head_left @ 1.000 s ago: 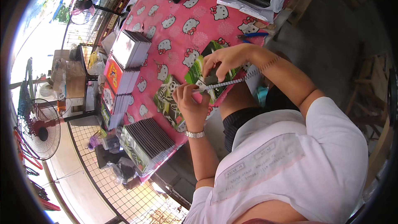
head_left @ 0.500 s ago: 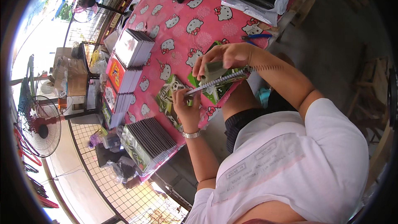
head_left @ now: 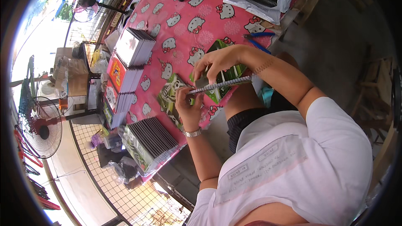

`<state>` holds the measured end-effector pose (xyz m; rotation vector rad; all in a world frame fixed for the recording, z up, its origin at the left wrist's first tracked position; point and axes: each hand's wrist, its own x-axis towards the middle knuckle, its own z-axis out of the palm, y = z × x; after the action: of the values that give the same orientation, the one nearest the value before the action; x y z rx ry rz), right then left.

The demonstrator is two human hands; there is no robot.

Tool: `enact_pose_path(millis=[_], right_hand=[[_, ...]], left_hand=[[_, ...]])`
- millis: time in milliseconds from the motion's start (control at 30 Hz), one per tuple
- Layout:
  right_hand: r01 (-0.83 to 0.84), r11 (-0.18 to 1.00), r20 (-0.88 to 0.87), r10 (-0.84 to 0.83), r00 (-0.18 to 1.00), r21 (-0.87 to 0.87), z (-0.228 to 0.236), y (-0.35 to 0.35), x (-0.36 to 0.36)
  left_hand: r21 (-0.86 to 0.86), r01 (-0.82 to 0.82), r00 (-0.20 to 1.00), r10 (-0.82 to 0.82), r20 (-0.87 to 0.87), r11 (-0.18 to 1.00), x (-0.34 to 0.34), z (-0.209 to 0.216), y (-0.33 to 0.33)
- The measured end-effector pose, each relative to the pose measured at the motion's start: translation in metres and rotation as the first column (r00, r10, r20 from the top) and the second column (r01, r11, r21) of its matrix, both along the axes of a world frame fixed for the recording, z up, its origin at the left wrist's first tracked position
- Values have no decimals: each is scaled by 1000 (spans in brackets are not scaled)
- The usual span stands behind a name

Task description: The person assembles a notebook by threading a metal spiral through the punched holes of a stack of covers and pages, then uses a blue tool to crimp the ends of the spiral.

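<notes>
Two bare hands on one spiral notebook (head_left: 222, 84) right now, held up over the near edge of the table, tilted so its long bound side faces the wearer. Looks like a slim block of white paper with a thin springy coil (head_left: 263, 65) running along that side, the loose end poking out past the right end by the forearm. Left hand (head_left: 189, 106) has thumb and fingers pinching the left end; right hand (head_left: 221, 62) is arched over the top, fingers bent and a bit apart, can't tell how firmly they press. Glossy green-and-black covers (head_left: 216, 95) lie beneath, on a shiny pink printed tablecloth (head_left: 181, 37). Blue-handled pliers (head_left: 259, 43) sit near the right forearm.
</notes>
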<state>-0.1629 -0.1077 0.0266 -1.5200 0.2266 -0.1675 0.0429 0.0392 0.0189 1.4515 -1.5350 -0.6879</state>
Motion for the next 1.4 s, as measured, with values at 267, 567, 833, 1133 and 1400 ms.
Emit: enact_pose_path(millis=[267,567,833,1133,1400], right_hand=[[30,999,64,-32,997,33,-6,-4,11],[-161,896,317,24,948,414,-19,0,35],[304,190,-3,-852,523,-933,-90,-62,-66],[119,-157,189,-918,349,-980,-120,49,-131],[769,106,424,-783,455,-630,-60,87,-91]], left_hand=[[7,33,981,-31,-192,999,3,-5,2],[-42,-22,968,11,-251,999,-3,-4,3],[-4,-98,976,95,-197,995,3,-6,3],[-157,-365,930,350,-115,918,-18,-9,4],[-30,-380,908,367,-201,925,-7,-14,-1]])
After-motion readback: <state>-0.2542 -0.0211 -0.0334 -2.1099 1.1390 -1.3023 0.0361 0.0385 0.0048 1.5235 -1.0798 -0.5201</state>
